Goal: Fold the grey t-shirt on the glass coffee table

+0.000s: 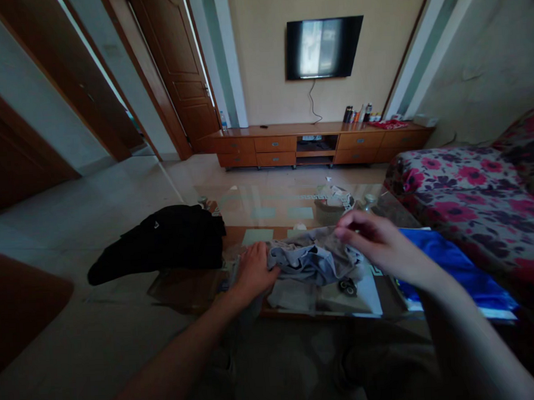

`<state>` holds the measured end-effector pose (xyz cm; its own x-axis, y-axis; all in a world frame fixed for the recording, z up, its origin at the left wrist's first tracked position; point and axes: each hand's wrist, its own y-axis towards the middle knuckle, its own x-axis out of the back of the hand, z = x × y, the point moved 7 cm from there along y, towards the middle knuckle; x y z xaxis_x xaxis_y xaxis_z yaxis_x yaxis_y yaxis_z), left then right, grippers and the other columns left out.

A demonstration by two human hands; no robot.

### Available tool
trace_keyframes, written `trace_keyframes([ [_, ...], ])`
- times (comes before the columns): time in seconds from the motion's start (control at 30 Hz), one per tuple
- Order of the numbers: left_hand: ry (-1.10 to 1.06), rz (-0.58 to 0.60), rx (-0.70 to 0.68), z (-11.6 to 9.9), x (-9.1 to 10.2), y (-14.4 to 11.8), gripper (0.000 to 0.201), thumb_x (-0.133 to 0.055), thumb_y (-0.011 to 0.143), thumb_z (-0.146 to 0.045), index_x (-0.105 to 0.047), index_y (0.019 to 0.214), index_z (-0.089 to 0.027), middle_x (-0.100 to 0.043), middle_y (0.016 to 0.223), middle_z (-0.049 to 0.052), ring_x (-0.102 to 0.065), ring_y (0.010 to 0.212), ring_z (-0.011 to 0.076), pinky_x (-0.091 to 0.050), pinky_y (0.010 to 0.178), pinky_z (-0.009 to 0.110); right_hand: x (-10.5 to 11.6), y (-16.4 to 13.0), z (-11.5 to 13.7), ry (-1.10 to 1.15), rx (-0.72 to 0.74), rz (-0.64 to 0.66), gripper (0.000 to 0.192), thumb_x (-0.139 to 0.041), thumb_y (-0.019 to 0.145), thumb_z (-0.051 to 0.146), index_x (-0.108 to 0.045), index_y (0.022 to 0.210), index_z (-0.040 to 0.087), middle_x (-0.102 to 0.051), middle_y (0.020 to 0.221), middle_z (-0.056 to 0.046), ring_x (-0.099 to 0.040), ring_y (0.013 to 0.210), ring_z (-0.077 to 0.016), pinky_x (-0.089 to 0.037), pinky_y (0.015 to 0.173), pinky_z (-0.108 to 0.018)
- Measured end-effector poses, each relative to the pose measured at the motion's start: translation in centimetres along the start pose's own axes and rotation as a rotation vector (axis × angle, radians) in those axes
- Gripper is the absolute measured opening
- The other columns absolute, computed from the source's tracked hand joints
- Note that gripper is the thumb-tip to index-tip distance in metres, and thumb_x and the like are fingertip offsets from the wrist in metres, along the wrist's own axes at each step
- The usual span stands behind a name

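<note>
A crumpled grey garment (312,258) lies on a glass coffee table (267,209) in front of me. My left hand (252,272) grips the garment's left edge, fingers closed on the cloth. My right hand (376,239) is at its right side, fingertips pinching the upper right edge of the fabric. A black garment (166,240) lies on the table's left end, hanging over the edge. A blue cloth (449,268) lies to the right, under my right forearm.
A floral sofa (463,184) stands at the right. A wooden TV cabinet (317,140) with bottles runs along the far wall under a wall TV (324,46). Small items and a basket (332,205) sit on the table's far side. Wooden doors line the left.
</note>
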<state>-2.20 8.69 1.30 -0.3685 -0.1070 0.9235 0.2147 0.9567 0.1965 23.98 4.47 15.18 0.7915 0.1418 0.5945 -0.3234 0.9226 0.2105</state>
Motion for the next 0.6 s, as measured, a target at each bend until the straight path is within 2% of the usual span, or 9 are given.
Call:
trace_keyframes([
  [0.07, -0.058, 0.023, 0.035, 0.7, 0.5, 0.4, 0.023, -0.065, 0.08, -0.033, -0.061, 0.099, -0.022, -0.067, 0.101, 0.008, -0.062, 0.098, 0.0258, -0.044, 0.085, 0.036, -2.7, 0.3, -3.9, -0.232, -0.129, 0.105, 0.037, -0.064, 0.091, 0.051, -0.065, 0.105, 0.017, -0.067, 0.103, -0.01, -0.062, 0.09, -0.0219, -0.051, 0.082, -0.036],
  [0.13, -0.108, 0.021, 0.051, 1.5, 1.4, 0.8, 0.016, -0.064, 0.08, -0.032, -0.066, 0.093, -0.021, -0.069, 0.095, 0.007, -0.064, 0.092, 0.0233, -0.044, 0.081, 0.032, -5.4, 0.4, -8.2, -0.52, -0.266, 0.196, 0.051, -0.073, 0.08, 0.057, -0.064, 0.109, 0.016, -0.064, 0.113, -0.015, -0.06, 0.105, -0.0302, -0.047, 0.089, -0.042],
  [0.2, -0.131, 0.004, 0.068, 2.6, 2.3, 1.1, 0.014, -0.065, 0.079, -0.032, -0.069, 0.084, -0.021, -0.07, 0.09, 0.006, -0.064, 0.087, 0.022, -0.045, 0.078, 0.03, -7.6, 0.3, -11.2, -0.653, -0.324, 0.282, 0.063, -0.078, 0.07, 0.064, -0.066, 0.112, 0.018, -0.06, 0.122, -0.017, -0.055, 0.114, -0.0366, -0.043, 0.094, -0.048],
  [0.27, -0.177, 0.02, 0.088, 3.9, 2.8, 1.2, 0.015, -0.066, 0.077, -0.034, -0.07, 0.077, -0.019, -0.07, 0.082, 0.005, -0.064, 0.081, 0.0209, -0.045, 0.073, 0.029, -8.6, 0.1, -12.5, -0.688, -0.317, 0.317, 0.051, -0.077, 0.073, 0.057, -0.069, 0.109, 0.022, -0.061, 0.122, -0.015, -0.054, 0.117, -0.0371, -0.04, 0.096, -0.049],
  [0.37, -0.376, 0.145, 0.087, 6.0, 2.4, 1.0, 0.017, -0.064, 0.074, -0.033, -0.071, 0.075, -0.018, -0.07, 0.073, 0.003, -0.064, 0.072, 0.0201, -0.046, 0.066, 0.028, -8.0, 0.2, -12.1, -0.677, -0.266, 0.28, 0.018, -0.063, 0.084, 0.031, -0.071, 0.098, 0.022, -0.066, 0.114, -0.012, -0.059, 0.113, -0.0311, -0.04, 0.094, -0.042],
  [0.43, -0.46, 0.163, 0.07, 6.9, 2.6, 0.7, 0.017, -0.062, 0.071, -0.029, -0.072, 0.079, -0.017, -0.071, 0.075, 0.002, -0.065, 0.073, 0.0205, -0.048, 0.066, 0.028, -6.5, 0.4, -11.0, -0.619, -0.224, 0.203, 0.018, -0.056, 0.085, 0.021, -0.071, 0.096, 0.021, -0.069, 0.109, -0.01, -0.062, 0.107, -0.0266, -0.042, 0.092, -0.036],
  [0.5, -0.434, 0.067, 0.064, 7.6, 3.9, 0.4, 0.021, -0.059, 0.07, -0.026, -0.072, 0.084, -0.017, -0.073, 0.081, 0.003, -0.066, 0.078, 0.0208, -0.049, 0.071, 0.029, -4.5, 0.7, -9.4, -0.519, -0.163, 0.079, 0.021, -0.051, 0.086, 0.018, -0.069, 0.098, 0.02, -0.07, 0.104, -0.009, -0.064, 0.1, -0.0234, -0.043, 0.089, -0.031],
  [0.6, -0.424, -0.094, 0.053, 7.3, 7.5, -0.4, 0.03, -0.056, 0.075, -0.025, -0.074, 0.098, -0.018, -0.075, 0.095, 0.004, -0.067, 0.087, 0.0209, -0.05, 0.079, 0.029, -1.4, 0.8, -6.4, -0.354, -0.073, -0.081, 0.022, -0.045, 0.091, 0.023, -0.065, 0.098, 0.02, -0.069, 0.091, -0.005, -0.064, 0.086, -0.0207, -0.046, 0.079, -0.029],
])
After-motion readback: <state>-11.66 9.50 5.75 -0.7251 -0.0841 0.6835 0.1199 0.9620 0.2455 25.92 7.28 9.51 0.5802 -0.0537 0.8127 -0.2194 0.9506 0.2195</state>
